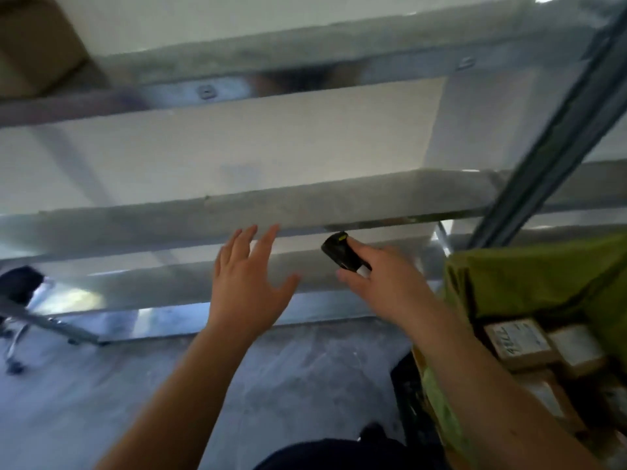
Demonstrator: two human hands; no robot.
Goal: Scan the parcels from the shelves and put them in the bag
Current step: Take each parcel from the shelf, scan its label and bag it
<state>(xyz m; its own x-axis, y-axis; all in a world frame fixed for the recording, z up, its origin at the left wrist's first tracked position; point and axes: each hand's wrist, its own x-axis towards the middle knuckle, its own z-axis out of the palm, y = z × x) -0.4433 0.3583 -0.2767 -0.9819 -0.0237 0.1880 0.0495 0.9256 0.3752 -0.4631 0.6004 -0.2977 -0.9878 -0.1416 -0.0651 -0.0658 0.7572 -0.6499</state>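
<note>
a white label (516,339) on a parcel in the green bag (529,276) bears blurred handwriting, not clearly readable.

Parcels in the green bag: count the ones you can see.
3 at least. One labelled parcel lies at the top of the green bag; a second lies to its right, a third below. Blur and the bag's fabric may hide more.

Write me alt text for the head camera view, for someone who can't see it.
Seen from above, a person's right hand holds a small black scanner toward blurred metal shelves, while the left hand reaches out open beside it. A green bag at the right holds labelled brown parcels.
</note>
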